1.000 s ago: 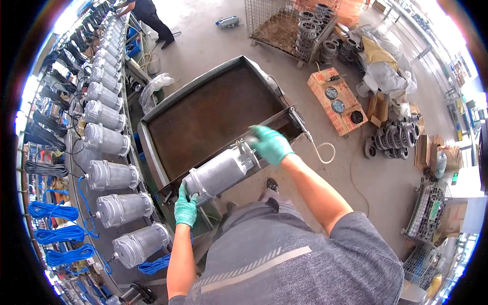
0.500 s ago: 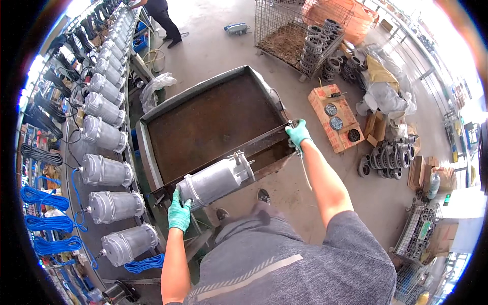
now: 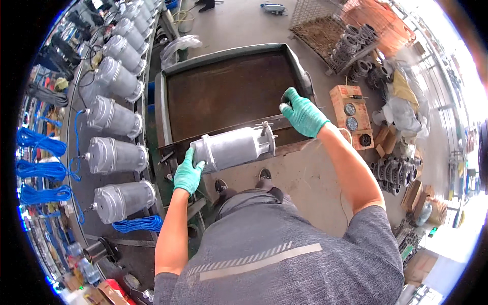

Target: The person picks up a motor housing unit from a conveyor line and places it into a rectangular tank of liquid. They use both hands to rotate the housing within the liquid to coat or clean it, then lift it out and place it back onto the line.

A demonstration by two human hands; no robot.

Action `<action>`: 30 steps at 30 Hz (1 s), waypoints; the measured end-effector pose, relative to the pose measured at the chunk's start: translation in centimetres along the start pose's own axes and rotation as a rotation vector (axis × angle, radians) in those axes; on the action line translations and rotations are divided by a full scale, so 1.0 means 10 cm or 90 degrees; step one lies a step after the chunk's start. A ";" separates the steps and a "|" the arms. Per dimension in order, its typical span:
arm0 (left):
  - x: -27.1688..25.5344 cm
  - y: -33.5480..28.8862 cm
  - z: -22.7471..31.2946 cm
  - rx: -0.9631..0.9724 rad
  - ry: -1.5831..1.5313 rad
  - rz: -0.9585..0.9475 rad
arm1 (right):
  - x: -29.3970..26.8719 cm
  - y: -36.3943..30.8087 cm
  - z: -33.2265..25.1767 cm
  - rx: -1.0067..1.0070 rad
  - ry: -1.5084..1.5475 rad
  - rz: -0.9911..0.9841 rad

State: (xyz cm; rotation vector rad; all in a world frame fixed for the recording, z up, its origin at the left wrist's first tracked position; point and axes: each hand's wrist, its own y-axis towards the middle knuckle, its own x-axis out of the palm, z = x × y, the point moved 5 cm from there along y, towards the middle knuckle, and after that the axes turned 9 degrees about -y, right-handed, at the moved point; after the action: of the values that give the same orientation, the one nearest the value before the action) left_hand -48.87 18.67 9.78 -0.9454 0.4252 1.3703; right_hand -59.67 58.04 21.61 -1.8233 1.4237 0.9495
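A grey ribbed metal cylinder housing (image 3: 234, 147) lies on its side across the near rim of a big rusty tray (image 3: 163, 101). My left hand (image 3: 188, 175), in a green glove, grips the cylinder's left end cap. Over the tray's near right corner, my gloved right hand (image 3: 303, 114) is curled around a slim dark tool (image 3: 284, 99); most of the tool is hidden in the fist. A pale hose (image 3: 348, 133) loops just beyond my right forearm. The cylinder's flanged end with small studs points toward my right hand.
A bench on the left carries a row of similar grey cylinders (image 3: 117, 157) and blue cable coils (image 3: 40, 168). To the right are a cardboard box of round parts (image 3: 351, 109), ring castings on the floor (image 3: 396, 173), and a wire cage (image 3: 325, 25).
My right hand left the cylinder's flanged end, reached the tool at the tray's right corner and closed on it. The cylinder now lies more level; my left hand stays on its end.
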 end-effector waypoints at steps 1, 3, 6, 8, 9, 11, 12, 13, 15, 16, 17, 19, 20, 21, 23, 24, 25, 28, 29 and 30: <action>-0.01 0.00 -0.06 -0.025 0.011 -0.012 | 0.04 0.00 -0.16 -0.059 0.005 -0.017; -0.05 -0.03 0.03 -0.052 0.004 -0.035 | 0.20 0.03 -0.24 -0.096 -0.054 -0.060; -0.01 0.00 -0.05 -0.033 -0.010 -0.020 | 0.39 0.10 -0.38 -0.118 -0.147 -0.098; 0.01 0.02 -0.09 -0.036 0.004 -0.025 | 0.48 0.14 -0.45 -0.131 -0.214 -0.115; 0.02 0.04 -0.10 -0.037 0.011 -0.028 | 0.53 0.16 -0.45 -0.126 -0.234 -0.125; -0.01 0.01 -0.06 -0.054 0.019 -0.037 | 0.58 0.20 -0.49 -0.115 -0.274 -0.145; -0.04 0.00 -0.01 -0.062 0.024 -0.041 | 0.56 0.22 -0.52 -0.081 -0.292 -0.193; -0.04 -0.01 0.01 -0.060 0.018 -0.043 | 0.55 0.23 -0.53 -0.075 -0.282 -0.199; -0.08 -0.01 0.05 -0.057 0.011 -0.046 | 0.55 0.25 -0.51 -0.065 -0.260 -0.208; -0.09 -0.01 0.08 -0.070 0.014 -0.058 | 0.56 0.25 -0.46 -0.072 -0.259 -0.200; -0.12 -0.03 0.14 -0.085 0.018 -0.071 | 0.57 0.23 -0.45 -0.076 -0.249 -0.202; -0.12 -0.02 0.11 -0.087 0.018 -0.067 | 0.59 0.21 -0.44 -0.082 -0.229 -0.205; -0.09 0.00 0.06 -0.075 0.014 -0.052 | 0.60 0.21 -0.43 -0.076 -0.223 -0.201; -0.08 0.01 0.02 -0.062 0.009 -0.036 | 0.62 0.23 -0.44 -0.086 -0.235 -0.196; -0.06 0.03 -0.02 -0.031 -0.018 -0.016 | 0.65 0.24 -0.42 -0.097 -0.257 -0.189; -0.05 0.03 -0.02 -0.015 -0.031 -0.009 | 0.67 0.20 -0.40 -0.105 -0.257 -0.175; -0.03 -0.05 -0.05 -0.011 -0.051 -0.009 | 0.70 0.14 -0.41 -0.113 -0.256 -0.161; -0.04 0.01 -0.01 -0.005 -0.098 0.025 | 0.74 0.27 -0.37 -0.111 -0.285 -0.142; -0.10 0.06 0.09 -0.007 -0.116 0.015 | 0.72 0.32 -0.37 -0.122 -0.269 -0.126; -0.12 0.03 0.13 -0.024 -0.107 -0.006 | 0.71 0.28 -0.38 -0.126 -0.253 -0.117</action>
State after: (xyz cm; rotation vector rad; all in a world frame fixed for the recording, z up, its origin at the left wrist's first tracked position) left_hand -49.70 18.84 11.35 -0.8537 0.2688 1.4412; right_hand -60.71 50.59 17.59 -1.7411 0.9314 1.3051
